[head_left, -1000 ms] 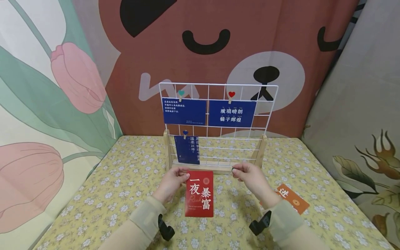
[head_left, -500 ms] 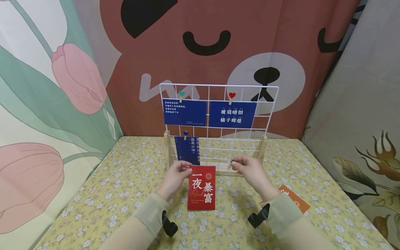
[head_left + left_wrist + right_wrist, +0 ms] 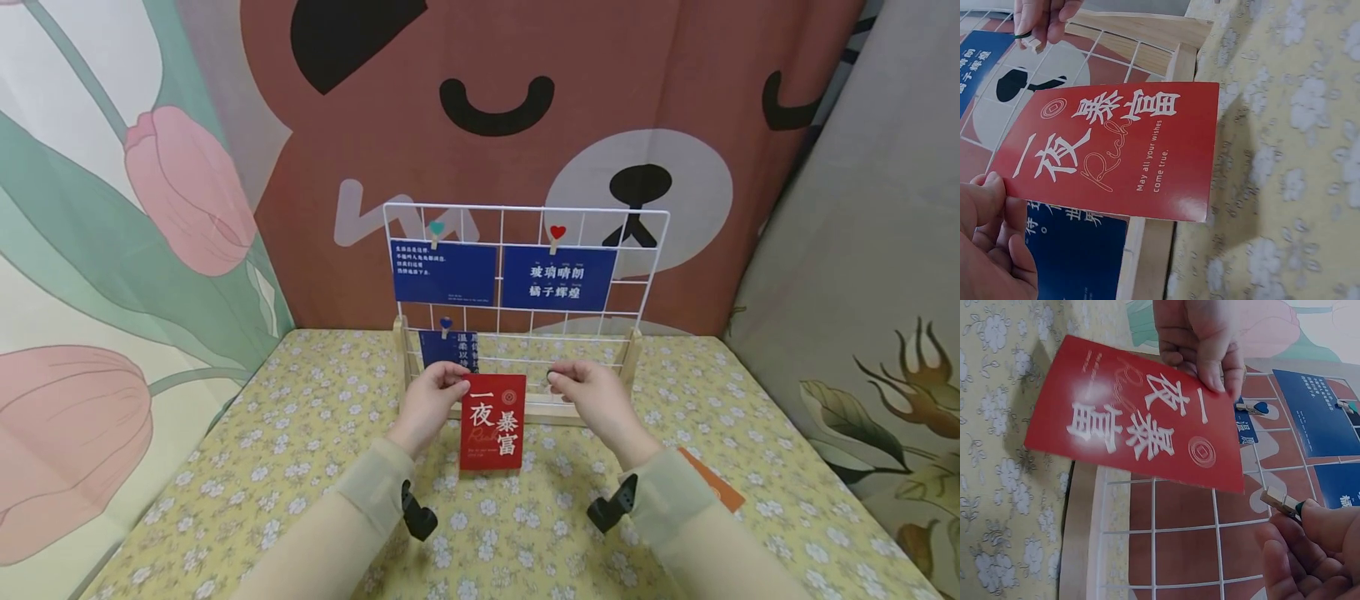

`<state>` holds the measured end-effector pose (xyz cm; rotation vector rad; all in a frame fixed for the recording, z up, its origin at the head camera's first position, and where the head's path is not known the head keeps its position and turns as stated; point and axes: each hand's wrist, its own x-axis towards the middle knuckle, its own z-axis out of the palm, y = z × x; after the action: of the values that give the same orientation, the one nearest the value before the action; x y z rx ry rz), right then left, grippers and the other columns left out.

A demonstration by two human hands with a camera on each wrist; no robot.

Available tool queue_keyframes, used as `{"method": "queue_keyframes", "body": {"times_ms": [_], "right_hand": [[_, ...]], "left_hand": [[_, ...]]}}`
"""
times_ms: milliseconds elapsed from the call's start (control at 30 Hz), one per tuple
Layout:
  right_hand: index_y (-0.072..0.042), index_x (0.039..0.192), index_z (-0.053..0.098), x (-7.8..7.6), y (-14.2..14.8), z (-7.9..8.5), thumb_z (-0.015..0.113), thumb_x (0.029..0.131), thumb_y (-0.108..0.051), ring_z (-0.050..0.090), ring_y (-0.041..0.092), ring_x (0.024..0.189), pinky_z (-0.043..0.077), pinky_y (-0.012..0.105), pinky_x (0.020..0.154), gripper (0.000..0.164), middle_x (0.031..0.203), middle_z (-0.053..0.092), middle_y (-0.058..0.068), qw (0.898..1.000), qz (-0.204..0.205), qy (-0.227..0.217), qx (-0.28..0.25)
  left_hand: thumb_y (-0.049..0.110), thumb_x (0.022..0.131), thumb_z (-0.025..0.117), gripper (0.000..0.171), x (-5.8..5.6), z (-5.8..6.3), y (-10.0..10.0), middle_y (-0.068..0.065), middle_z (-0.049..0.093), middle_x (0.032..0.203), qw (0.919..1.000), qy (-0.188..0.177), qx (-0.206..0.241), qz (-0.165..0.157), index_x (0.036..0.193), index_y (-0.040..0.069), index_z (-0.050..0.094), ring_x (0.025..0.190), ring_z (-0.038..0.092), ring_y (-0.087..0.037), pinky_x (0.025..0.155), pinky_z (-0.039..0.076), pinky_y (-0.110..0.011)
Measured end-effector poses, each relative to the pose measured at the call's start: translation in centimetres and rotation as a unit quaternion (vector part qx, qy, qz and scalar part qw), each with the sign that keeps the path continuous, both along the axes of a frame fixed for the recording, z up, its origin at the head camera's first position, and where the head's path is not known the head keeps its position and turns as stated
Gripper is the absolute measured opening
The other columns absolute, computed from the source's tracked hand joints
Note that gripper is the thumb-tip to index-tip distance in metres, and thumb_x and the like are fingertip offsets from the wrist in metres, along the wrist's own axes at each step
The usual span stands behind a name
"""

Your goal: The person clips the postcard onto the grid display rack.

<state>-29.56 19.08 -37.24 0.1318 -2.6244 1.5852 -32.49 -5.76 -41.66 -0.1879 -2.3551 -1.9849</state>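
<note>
My left hand [image 3: 429, 406] pinches the top left corner of a red card [image 3: 492, 433] with white Chinese characters. The card hangs in front of the lower part of a white wire grid rack [image 3: 584, 327]. To the right, my right hand [image 3: 600, 402] holds a small wooden clothespin [image 3: 1279, 501] with a dark green end between thumb and fingers, apart from the card. Behind the left hand, a blue card [image 3: 442, 348] is clipped on the grid by a clothespin with a blue heart [image 3: 446, 322]. The left hand and red card cover its lower part.
Two blue cards, one left [image 3: 444, 275] and one right [image 3: 558, 279], hang higher on the grid from clothespins with a teal heart [image 3: 437, 227] and a red heart [image 3: 557, 232]. An orange card [image 3: 716, 483] lies on the flowered tablecloth [image 3: 300, 467], partly behind the right sleeve.
Both hands have moved up and forward towards the rack, the left also to the right. The red card has risen with the left hand and now overlaps the rack's base.
</note>
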Motion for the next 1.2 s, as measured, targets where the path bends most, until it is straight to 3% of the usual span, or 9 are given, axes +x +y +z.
{"method": "queue_keyframes", "body": {"times_ms": [633,967,1200], "right_hand": [[-0.012,0.123,0.063,-2.2,-1.6,1.7,0.057,0.098,-0.028,0.063,0.022,0.1,0.051,0.04,0.083,0.03,0.11,0.067,0.003,0.997,0.003,0.057,0.05],[-0.015,0.117,0.066,-3.7,-3.0,2.2,0.058,0.098,-0.029,0.06,0.019,0.087,0.046,0.037,0.071,0.026,0.105,0.067,0.0,0.989,-0.018,0.117,0.084],[-0.012,0.115,0.068,-4.6,-3.9,2.4,0.06,0.097,-0.025,0.062,0.018,0.091,0.05,0.037,0.078,0.024,0.105,0.068,0.002,0.983,-0.035,0.153,0.1]], "left_hand": [[0.015,0.095,0.062,0.016,-2.8,2.5,2.2,-0.001,0.063,0.098,0.9962,0.064,-0.053,0.024,0.11,0.016,0.065,0.09,0.06,-0.018,0.08,0.051,-0.037],[0.019,0.095,0.063,0.015,-3.2,2.5,2.8,0.001,0.063,0.096,0.9904,0.081,-0.084,0.074,0.109,0.018,0.066,0.088,0.06,-0.016,0.075,0.051,-0.033],[0.018,0.095,0.063,0.014,-3.4,2.4,3.2,0.002,0.065,0.099,0.9885,0.085,-0.083,0.093,0.108,0.015,0.067,0.088,0.06,-0.016,0.073,0.052,-0.032]]}}
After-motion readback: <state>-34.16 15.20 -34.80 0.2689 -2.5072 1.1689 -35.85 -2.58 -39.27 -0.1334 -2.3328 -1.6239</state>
